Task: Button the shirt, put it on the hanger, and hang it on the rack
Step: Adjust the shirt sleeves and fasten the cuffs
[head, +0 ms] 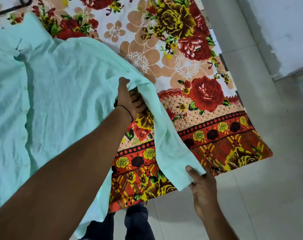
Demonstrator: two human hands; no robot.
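Floral bedsheet (pixel 190 49) under mint shirt (pixel 60 92); left hand (pixel 130 99), right hand (pixel 203 189) grip sleeve (pixel 166 141).

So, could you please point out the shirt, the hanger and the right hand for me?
shirt (pixel 60 94): head view, wrinkled front panel.
hanger (pixel 24 2): head view, black bar, top-left corner.
right hand (pixel 204 193): head view, back of hand, pinching sleeve end.

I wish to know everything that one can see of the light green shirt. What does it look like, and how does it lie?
The shirt is mint green, of thin, creased cloth. It lies spread on the flowered bedsheet, collar away from the person, with small buttons along the front. One sleeve is lifted and drawn out: the left hand grips it near the shoulder, the right hand pinches its end. The hem hangs over the bed's edge.
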